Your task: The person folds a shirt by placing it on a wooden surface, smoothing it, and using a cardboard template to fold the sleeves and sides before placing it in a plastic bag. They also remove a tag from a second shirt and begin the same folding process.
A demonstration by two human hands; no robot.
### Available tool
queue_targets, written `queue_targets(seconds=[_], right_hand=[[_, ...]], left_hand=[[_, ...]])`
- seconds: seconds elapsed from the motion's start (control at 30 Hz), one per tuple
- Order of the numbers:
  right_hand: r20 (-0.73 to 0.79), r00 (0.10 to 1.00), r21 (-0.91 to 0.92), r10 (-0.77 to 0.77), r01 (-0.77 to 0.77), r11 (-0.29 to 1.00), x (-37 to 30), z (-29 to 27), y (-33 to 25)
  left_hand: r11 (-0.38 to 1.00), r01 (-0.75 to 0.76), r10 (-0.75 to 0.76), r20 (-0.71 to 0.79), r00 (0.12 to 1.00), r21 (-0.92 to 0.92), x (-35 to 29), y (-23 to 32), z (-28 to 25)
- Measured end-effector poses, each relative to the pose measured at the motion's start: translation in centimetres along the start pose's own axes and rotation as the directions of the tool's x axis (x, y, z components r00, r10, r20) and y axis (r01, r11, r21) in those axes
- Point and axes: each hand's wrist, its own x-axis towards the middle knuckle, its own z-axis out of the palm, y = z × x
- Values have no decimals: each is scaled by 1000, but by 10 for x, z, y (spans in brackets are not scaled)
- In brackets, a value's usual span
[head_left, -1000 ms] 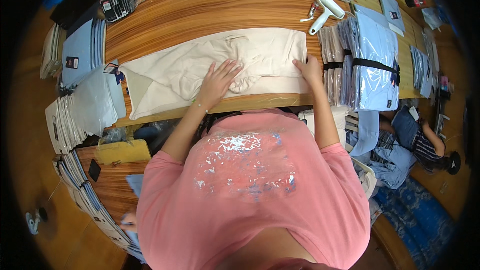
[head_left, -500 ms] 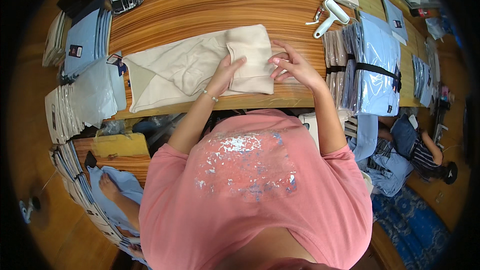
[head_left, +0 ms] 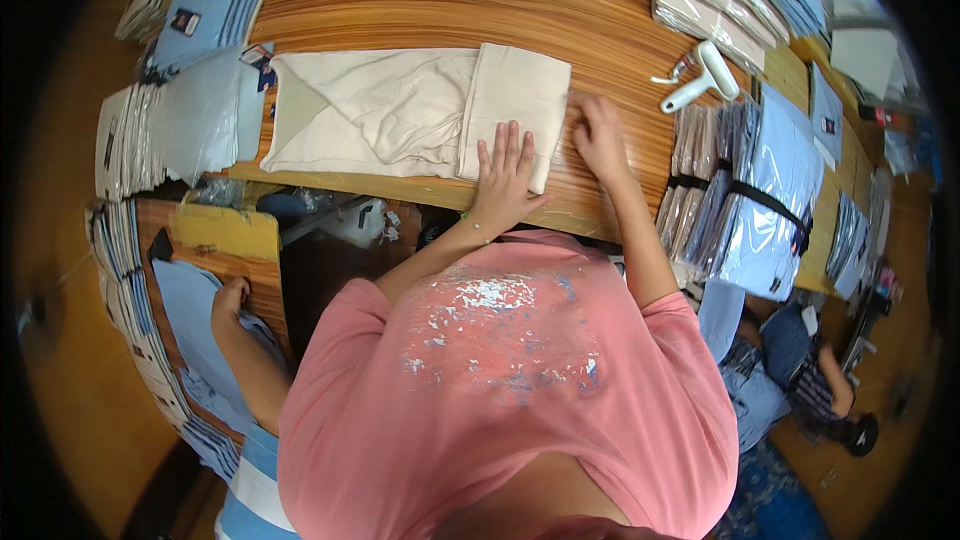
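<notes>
A beige garment [head_left: 385, 105] is laid lengthwise along the near edge of the wood-grained desk [head_left: 450, 0], in front of the wearer; its right end is doubled over into a smooth panel, while the middle is left creased; the left hand [head_left: 507, 172] is pressed palm down on the lower part of that panel, its fingers outstretched; the right hand [head_left: 598, 140] is held just beside the panel's right edge with its fingers bent, and whether anything is pinched in it cannot be told; farther right, a white lint roller [head_left: 708, 78] is placed near a stack of bagged blue garments [head_left: 775, 190] bound with a black band; at the left, pale bagged packages [head_left: 135, 140] are lined up; below them, blue fabric [head_left: 195, 310] is touched by a co-worker's hand [head_left: 230, 298].
</notes>
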Motion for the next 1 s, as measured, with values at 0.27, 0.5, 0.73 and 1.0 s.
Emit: queue_targets(seconds=[0.27, 0.5, 0.73, 1.0], right_hand=[[-37, 955, -185, -293, 282, 941, 64, 24, 11], [346, 880, 440, -326, 154, 885, 95, -60, -59], [513, 849, 494, -128, -170, 853, 187, 57, -129], [534, 843, 359, 65, -296, 885, 201, 125, -114]], left_hand=[[970, 24, -27, -8, 1000, -241, -3, -17, -5], [76, 423, -174, 405, 897, -903, -61, -64, -74], [84, 235, -716, 105, 690, -968, -46, -154, -141], [278, 286, -778, -40, 627, -917, -65, -244, -117]])
